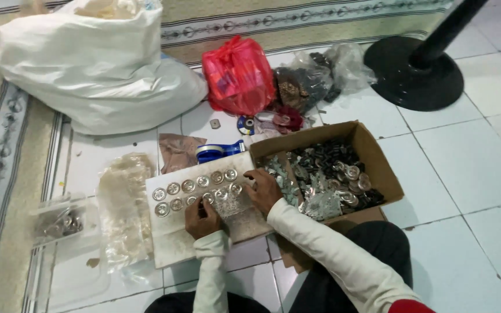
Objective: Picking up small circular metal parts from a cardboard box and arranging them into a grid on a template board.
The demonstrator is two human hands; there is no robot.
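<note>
Discs [195,191] sit in two rows on a board [172,232] on the floor beside a box [378,159] of parts, both hands, left [202,219] and right [264,190], pinching discs.

A pale, stained flat board [172,232] lies on the tiled floor, left of an open cardboard box. On its far part sit two rows of small round silvery discs [194,185], lying flat and close together, running slightly upward to the right.
</note>
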